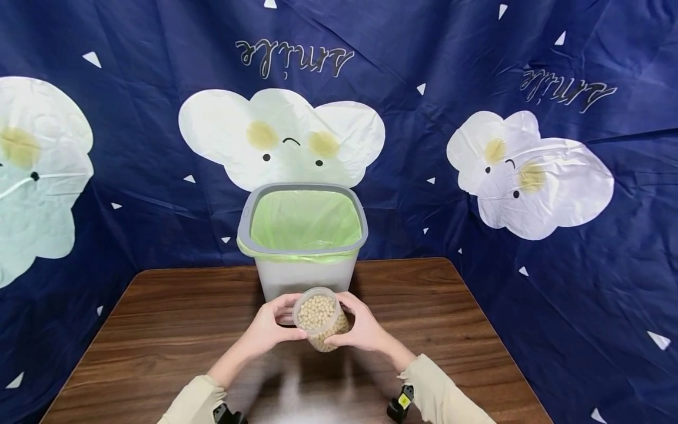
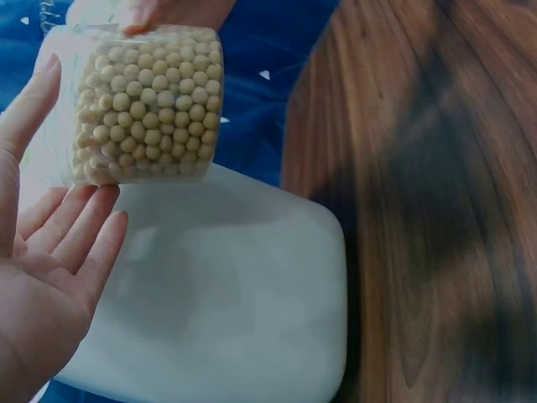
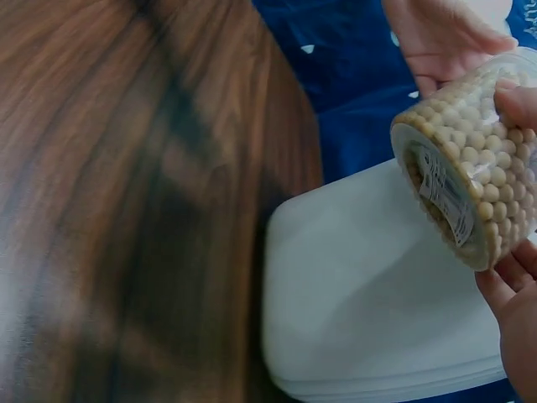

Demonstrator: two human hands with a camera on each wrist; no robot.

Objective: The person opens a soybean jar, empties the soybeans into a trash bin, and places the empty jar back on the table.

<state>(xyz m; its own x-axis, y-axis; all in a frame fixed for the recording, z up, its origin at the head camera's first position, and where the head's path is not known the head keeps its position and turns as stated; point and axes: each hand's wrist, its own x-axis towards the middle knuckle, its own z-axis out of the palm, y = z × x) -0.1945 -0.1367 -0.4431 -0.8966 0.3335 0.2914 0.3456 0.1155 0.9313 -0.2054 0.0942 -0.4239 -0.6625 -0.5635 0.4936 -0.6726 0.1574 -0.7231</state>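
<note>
A clear plastic jar [image 1: 320, 321], full of small round beige balls, is held tilted in front of the bin, its round top towards the head camera. My right hand [image 1: 362, 327] grips its side, thumb in front and fingers behind. On the other side is my left hand [image 1: 271, 324], thumb and fingers spread at the rim. In the left wrist view, that hand's fingers [image 2: 80, 218] are nearly straight, tips at the jar's wall. A printed label [image 3: 445, 197] shows on the jar's underside in the right wrist view.
A white bin [image 1: 309, 280] with a grey rim and green liner [image 1: 304, 221] stands at the back of the brown wooden table [image 1: 180, 330]. Behind and beside it hangs a dark blue cloth [image 1: 413, 47] printed with clouds.
</note>
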